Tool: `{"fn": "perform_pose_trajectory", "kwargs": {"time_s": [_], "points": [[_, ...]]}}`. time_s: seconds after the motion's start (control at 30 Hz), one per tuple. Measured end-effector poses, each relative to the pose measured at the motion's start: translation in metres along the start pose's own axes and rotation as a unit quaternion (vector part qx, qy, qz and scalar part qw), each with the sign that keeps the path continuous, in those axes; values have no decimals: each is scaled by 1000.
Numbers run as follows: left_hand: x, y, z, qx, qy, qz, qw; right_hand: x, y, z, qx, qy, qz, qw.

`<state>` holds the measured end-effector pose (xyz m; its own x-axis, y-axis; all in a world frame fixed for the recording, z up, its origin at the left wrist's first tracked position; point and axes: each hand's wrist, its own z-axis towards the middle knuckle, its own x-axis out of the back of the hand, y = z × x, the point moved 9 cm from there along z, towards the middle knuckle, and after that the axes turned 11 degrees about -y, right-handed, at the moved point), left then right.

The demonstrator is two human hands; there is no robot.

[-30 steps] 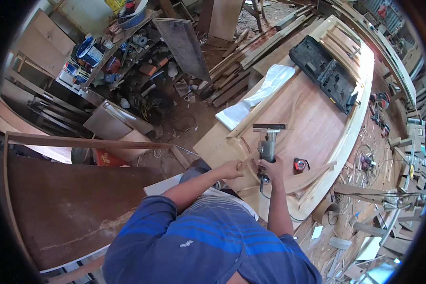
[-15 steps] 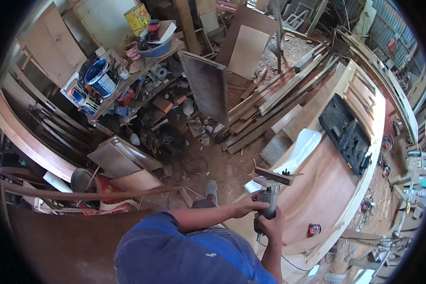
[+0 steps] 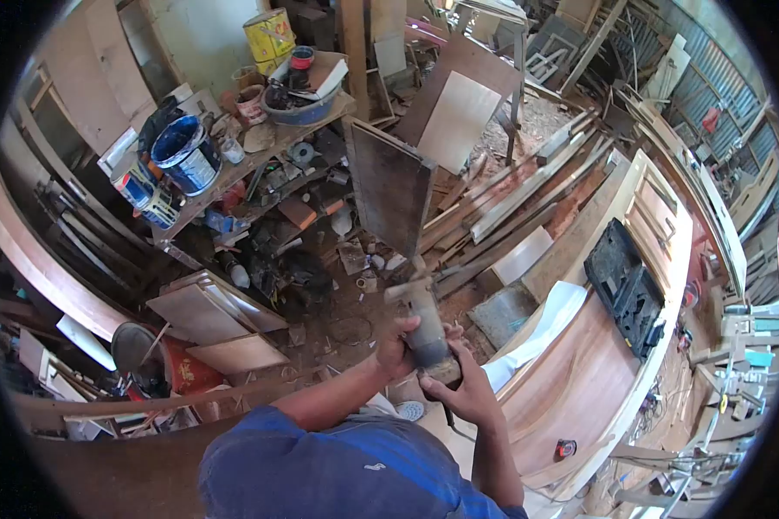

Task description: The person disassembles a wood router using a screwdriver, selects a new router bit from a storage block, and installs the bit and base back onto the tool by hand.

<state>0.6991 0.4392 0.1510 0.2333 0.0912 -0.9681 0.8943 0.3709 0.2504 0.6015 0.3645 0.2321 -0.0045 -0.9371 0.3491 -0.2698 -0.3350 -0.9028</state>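
Both my hands hold a grey, cylindrical power tool that looks like a trim router [image 3: 426, 333], in front of my body. My left hand [image 3: 395, 349] wraps its left side, with the thumb lying across the body. On the other side, my right hand [image 3: 467, 387] grips the lower, dark end, where a cord hangs down. The tool's upper end is blurred and points away from me. To the right lies a large wooden panel [image 3: 550, 381] with a curved pale strip [image 3: 545, 324] across its far left part.
An open black tool case [image 3: 627, 281] and a small red-and-black round item [image 3: 566, 448] rest on the panel. Paint buckets [image 3: 186, 156] stand on a cluttered shelf at left. Leaning boards [image 3: 221, 316] and stacked timber [image 3: 528, 186] surround the floor.
The tool has moved left, away from the panel, and swung in my hands. Its wooden crosspiece, clear before, is no longer distinct. My view has shifted slightly.
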Motion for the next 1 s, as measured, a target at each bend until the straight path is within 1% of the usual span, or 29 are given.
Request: {"fn": "perform_pose_trajectory", "kwargs": {"time_s": [0.03,0.07,0.17,0.2,0.3,0.4,0.43,0.47,0.5,0.6,0.67,0.7,0.77,0.87,0.93,1.0], "points": [[-1,10,-6,-18,-1,4,1000,-2,-6,2,38,-9,-12,999],[3,21,-13,-51,21,10,998,1,-19,3,90,-17,-79,993],[-9,55,-27,-105,-2,30,994,9,-23,11,76,-81,77,991],[-8,66,-35,-114,14,38,993,17,-29,14,60,-75,61,993],[2,91,-43,-151,41,2,988,38,-43,39,70,-49,41,995],[28,116,-39,-157,81,-2,984,56,-77,76,86,-45,39,994],[39,125,-35,-153,79,-5,985,59,-81,93,84,-47,39,995],[53,135,-29,-148,77,-9,986,63,-79,116,106,-38,34,993],[65,148,-19,-143,74,-13,987,68,-92,139,104,-29,-6,994],[100,181,6,-80,52,-58,994,70,-105,230,90,-34,4,995],[112,207,10,-88,77,-57,991,61,-144,294,95,-32,-12,995],[118,223,14,-91,88,-55,991,57,-152,329,113,-33,-34,992],[133,241,17,-76,99,-62,990,41,-195,393,149,-36,-64,986],[152,267,15,-66,103,-49,991,13,-245,493,188,-26,-144,971],[159,279,9,-68,103,-55,991,-15,-281,549,201,11,-219,955],[169,289,4,-100,119,-57,986,-46,-304,602,313,37,-250,916]]}}
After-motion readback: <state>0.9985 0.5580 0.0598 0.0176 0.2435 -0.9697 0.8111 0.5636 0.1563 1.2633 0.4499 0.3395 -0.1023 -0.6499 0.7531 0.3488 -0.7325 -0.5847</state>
